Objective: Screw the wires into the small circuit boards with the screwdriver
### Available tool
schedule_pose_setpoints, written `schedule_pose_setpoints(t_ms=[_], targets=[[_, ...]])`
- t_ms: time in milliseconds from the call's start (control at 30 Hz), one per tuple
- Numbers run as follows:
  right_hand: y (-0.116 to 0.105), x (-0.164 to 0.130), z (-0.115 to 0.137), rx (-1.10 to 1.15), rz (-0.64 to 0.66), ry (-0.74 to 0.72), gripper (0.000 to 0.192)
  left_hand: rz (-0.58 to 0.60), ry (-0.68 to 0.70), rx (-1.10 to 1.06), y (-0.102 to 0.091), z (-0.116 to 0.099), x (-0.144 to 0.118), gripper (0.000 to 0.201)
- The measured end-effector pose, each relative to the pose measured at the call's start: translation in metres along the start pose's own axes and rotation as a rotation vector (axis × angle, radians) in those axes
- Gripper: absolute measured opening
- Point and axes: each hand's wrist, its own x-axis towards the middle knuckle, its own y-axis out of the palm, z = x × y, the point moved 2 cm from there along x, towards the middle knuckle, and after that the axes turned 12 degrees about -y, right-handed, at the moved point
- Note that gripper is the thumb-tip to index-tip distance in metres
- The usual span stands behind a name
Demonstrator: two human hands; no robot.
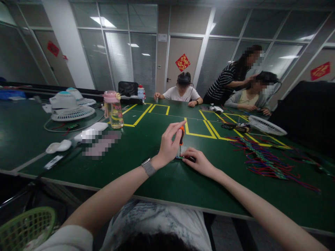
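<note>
My left grip (169, 143) is closed around the slim screwdriver with an orange-and-black handle (181, 136), my fingers stretched along and above the handle's top while I hold it nearly upright. Its thin metal shaft points straight down to the small green circuit board (179, 157), which lies on the dark green worktop (136, 146) right in front of me; whether the tip is seated in anything is too small to tell. My right grip (200, 162) lies low on the worktop just beside it, fingers curled, thumb and fingertips drawn close together at the board's right end; I cannot tell whether they pinch it or only press against it. A grey-banded wristwatch (149, 167) circles my left wrist. Beyond my hands, strips of yellow tape (201, 135) mark out boxes on the green surface. To my right spreads a tangle of green circuit strips with red and blue wires (267, 157), near a round white fan grille (267, 125). To my left stand a clear bottle with a pink lid (113, 109) and a white fan with a round slatted grille (70, 108).
</note>
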Motion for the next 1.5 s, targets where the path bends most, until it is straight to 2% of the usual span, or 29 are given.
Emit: schedule_pose_setpoints(t_ms=[100,267,400,567,633,833,1100,1200,1367,1500], targets=[[0.0001,-0.0002,0.0,0.007,-0.001,0.002,0.017,0.006,-0.036,-0.041,0.0004,0.0013,0.0007,0.029],[-0.0007,0.0001,0.0017,-0.002,0.002,0.013,0.017,-0.054,-0.003,0.044,-0.0014,-0.001,0.0002,0.018],[-0.0009,0.0006,0.0023,0.0,0.005,0.014,0.017,-0.035,0.009,0.042,-0.0011,0.0,-0.0009,0.027],[-0.0015,0.001,0.0032,-0.001,0.006,0.003,0.017,0.042,-0.053,-0.085,0.0025,0.0057,-0.0003,0.034],[-0.0017,0.001,0.0035,0.004,0.005,0.005,0.017,0.018,-0.055,-0.085,0.0024,0.0057,0.0002,0.032],[-0.0012,0.0009,0.0029,0.002,0.007,0.013,0.016,-0.1,0.013,0.095,-0.0019,-0.0005,-0.0001,0.018],[-0.0017,0.0013,0.0034,0.005,0.004,0.012,0.017,0.053,-0.068,-0.013,0.0023,0.008,0.0006,0.038],[-0.0014,0.0012,0.0029,0.005,0.002,0.007,0.017,0.044,-0.068,-0.026,0.0022,0.0077,0.0007,0.034],[-0.0009,0.0013,0.0022,-0.009,-0.002,-0.003,0.016,-0.025,-0.022,0.082,-0.0005,0.0027,0.0003,0.023],[-0.0004,0.0012,0.0022,0.004,-0.005,-0.003,0.016,0.025,-0.026,0.048,-0.0004,0.0038,-0.0003,0.032]])
